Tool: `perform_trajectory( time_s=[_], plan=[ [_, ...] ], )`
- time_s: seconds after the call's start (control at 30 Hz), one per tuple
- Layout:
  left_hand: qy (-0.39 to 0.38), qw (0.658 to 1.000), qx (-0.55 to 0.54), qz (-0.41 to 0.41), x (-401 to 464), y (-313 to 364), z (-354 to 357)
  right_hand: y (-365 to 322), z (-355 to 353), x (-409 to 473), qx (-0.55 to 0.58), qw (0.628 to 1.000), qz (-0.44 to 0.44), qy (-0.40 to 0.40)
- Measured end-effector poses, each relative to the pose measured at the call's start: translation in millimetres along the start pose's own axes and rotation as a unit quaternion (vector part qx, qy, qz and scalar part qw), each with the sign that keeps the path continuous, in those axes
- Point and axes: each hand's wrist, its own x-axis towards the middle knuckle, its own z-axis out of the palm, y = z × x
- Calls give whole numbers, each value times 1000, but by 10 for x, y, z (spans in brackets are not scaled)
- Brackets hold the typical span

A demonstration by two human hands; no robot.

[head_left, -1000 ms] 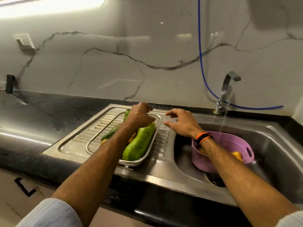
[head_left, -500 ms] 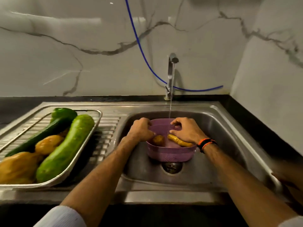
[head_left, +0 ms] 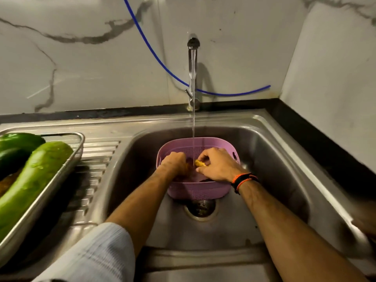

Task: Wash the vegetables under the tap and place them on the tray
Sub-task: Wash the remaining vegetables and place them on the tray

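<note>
Fingers of the right hand [head_left: 215, 166] pinch a yellow vegetable [head_left: 199, 163]; left hand's [head_left: 174, 163] hidden, above steel sink [head_left: 274, 169].

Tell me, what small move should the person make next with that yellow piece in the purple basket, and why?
Probably rub and turn the small yellow vegetable under the thin stream of tap water. The right hand already pinches it right where the stream lands inside the perforated purple plastic basket, and the left hand is beside it; the steel tray comes afterwards.
</note>
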Motion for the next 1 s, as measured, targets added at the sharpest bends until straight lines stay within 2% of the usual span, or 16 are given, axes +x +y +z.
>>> perform_trajectory(
  time_s=[0.2,0.33,0.43,0.5,0.6,0.67,0.7,0.73,0.8,0.83,0.87,1.0],
  plan=[
    [-10,996,88,13,74,58,148,5,16,23,-6,1000,7,-4],
    [30,998,60,12,19,71,101,-25,-4,-3,-4,1000,14,-7],
    [-11,997,74,13,-73,60,70,-57,-29,-27,-6,1000,13,-10],
    [-10,997,69,14,-149,37,-2,-66,-50,-41,-6,1000,12,-12],
    [43,998,18,36,-253,31,-180,-93,-78,-67,-10,1000,3,-13],
    [81,988,-131,29,-369,31,-290,-122,-80,-70,1,1000,2,-8],
    [84,962,-257,27,-433,47,-308,-142,-82,-77,14,1000,4,-4],
    [72,923,-377,29,-525,77,-333,-171,-81,-82,35,999,7,5],
    [33,818,-573,22,-640,150,-336,-218,-99,-92,102,994,13,31],
    [22,778,-627,18,-666,182,-330,-243,-126,-106,142,989,15,43],
    [18,755,-656,13,-695,213,-342,-266,-149,-123,178,982,18,54],
    [15,699,-715,0,-644,253,-445,-322,-218,-139,248,962,11,111]
  ],
)
